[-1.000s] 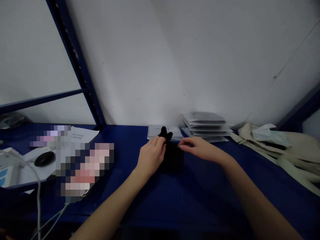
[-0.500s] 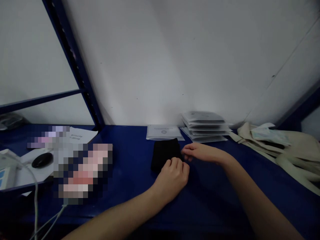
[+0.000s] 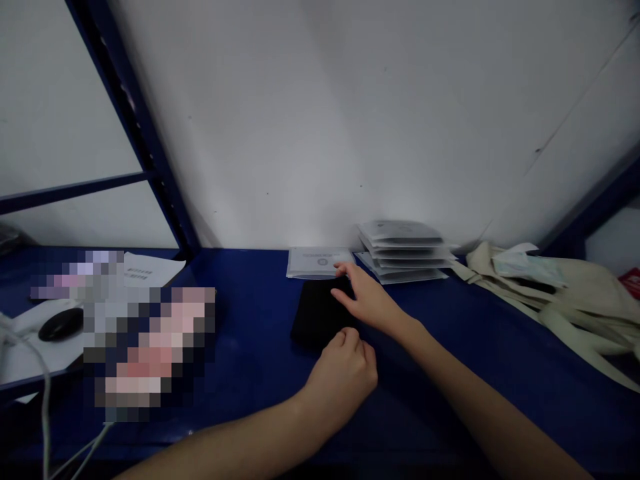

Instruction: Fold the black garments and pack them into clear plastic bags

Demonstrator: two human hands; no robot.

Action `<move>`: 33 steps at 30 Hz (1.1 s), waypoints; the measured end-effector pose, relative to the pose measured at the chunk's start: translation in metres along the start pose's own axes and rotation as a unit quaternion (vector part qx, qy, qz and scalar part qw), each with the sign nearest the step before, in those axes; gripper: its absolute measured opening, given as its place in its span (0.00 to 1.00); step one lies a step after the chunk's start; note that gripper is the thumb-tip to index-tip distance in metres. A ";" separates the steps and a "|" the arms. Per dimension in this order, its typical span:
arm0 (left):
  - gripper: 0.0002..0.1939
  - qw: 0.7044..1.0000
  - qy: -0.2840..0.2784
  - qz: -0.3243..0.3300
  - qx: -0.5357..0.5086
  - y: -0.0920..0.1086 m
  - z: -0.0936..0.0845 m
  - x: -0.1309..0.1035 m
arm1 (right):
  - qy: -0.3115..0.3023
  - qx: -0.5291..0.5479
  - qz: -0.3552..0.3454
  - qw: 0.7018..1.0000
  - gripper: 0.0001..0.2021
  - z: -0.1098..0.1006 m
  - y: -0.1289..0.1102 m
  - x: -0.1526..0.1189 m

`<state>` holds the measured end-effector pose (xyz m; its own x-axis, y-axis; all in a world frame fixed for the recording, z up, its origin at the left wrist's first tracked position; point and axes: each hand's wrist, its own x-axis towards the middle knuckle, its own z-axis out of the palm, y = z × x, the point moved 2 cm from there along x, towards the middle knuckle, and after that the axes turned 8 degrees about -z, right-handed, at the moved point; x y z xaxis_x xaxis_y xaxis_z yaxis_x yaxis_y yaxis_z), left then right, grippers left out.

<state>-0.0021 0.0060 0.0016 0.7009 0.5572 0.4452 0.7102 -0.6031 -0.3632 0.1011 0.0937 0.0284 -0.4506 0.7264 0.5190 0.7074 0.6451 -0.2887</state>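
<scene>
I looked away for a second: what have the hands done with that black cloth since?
The left hand came off the black cloth's far end to its near edge; the raised tips are folded flat. The right hand now rests on top. The packet stack and single packet stayed.

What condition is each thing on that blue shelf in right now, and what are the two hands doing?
black cloth: folded flat on the blue shelf.
left hand: curled at the cloth's near edge.
right hand: open, resting on the cloth's far corner.
single packet: lying flat behind the cloth.
stack of packets: piled, slightly uneven.
beige bag: slumped, crumpled.
computer mouse: sitting untouched on paper.
</scene>
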 end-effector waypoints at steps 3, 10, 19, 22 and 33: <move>0.09 1.000 0.014 -0.013 -0.013 0.000 -0.001 -0.002 | -0.033 0.001 -0.043 0.999 0.15 0.001 0.003 0.001; 0.08 0.989 0.066 -0.109 -0.070 -0.007 -0.006 -0.001 | -0.225 -0.011 0.038 0.974 0.09 -0.006 0.012 -0.002; 0.14 0.935 -0.140 -0.291 -0.148 -0.036 -0.007 0.006 | -0.375 -0.059 0.198 0.904 0.14 -0.025 0.005 -0.017; 0.14 0.909 -0.165 -0.331 -0.191 -0.055 -0.012 0.009 | -0.352 -0.109 0.236 0.899 0.16 -0.028 0.009 -0.016; 0.12 0.793 -0.201 -0.426 -0.387 -0.110 0.007 0.006 | -0.315 -0.047 0.296 0.901 0.17 -0.020 0.037 -0.017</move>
<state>-0.0756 0.0792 0.0383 0.0644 0.9934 -0.0951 0.7926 0.0070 0.6097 0.1459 0.0998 0.0252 -0.1785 0.9460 -0.2706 0.9548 0.1001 -0.2799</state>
